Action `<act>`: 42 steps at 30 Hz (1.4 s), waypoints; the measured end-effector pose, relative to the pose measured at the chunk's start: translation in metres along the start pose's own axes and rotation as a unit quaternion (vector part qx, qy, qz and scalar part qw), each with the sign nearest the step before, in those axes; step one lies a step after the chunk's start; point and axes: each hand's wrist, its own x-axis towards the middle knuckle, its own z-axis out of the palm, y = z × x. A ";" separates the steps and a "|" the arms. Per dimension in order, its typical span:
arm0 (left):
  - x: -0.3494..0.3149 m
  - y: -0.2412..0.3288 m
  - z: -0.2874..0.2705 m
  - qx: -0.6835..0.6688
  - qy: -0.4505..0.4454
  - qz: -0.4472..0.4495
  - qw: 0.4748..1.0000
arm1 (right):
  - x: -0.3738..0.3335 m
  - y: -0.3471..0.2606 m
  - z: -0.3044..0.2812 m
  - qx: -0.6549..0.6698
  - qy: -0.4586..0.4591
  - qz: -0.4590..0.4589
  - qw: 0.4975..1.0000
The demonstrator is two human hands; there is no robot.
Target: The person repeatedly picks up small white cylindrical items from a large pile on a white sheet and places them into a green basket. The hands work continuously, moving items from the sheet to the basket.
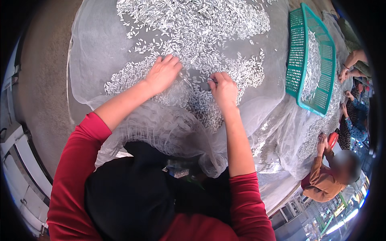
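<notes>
Small white, tube-shaped pieces (193, 24) lie in a large spread over a sheer mesh cloth (96, 52) on a grey table. My left hand (164, 75) is over the near part of the spread, palm down, fingers bent and a little apart. Several pieces beside and below it are smeared by motion. To its right, my right hand (224, 89) is closed in a pinch, thumb against fingers, just above the pieces. A small pale piece shows at its fingertips. Between my hands, loose pieces run down toward a denser pile in the cloth's near fold.
A green plastic basket (297, 52) with similar pieces inside stands tilted on the right. Beyond it, other people's hands (321, 142) work over more pieces, near a red object (332, 140). The mesh cloth hangs bunched over the near table edge. White panels (34, 160) stand at far left.
</notes>
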 end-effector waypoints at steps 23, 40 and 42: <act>0.007 0.034 -0.003 0.072 -0.117 0.081 0.987 | 0.081 -0.032 0.007 0.025 -0.051 -0.179 0.982; 0.008 0.035 -0.064 -0.154 0.110 0.067 0.980 | 0.033 -0.051 0.016 0.795 -0.139 0.217 0.549; 0.016 0.033 -0.058 -0.162 0.146 0.077 0.973 | 0.039 -0.059 0.023 0.829 -0.132 0.195 0.507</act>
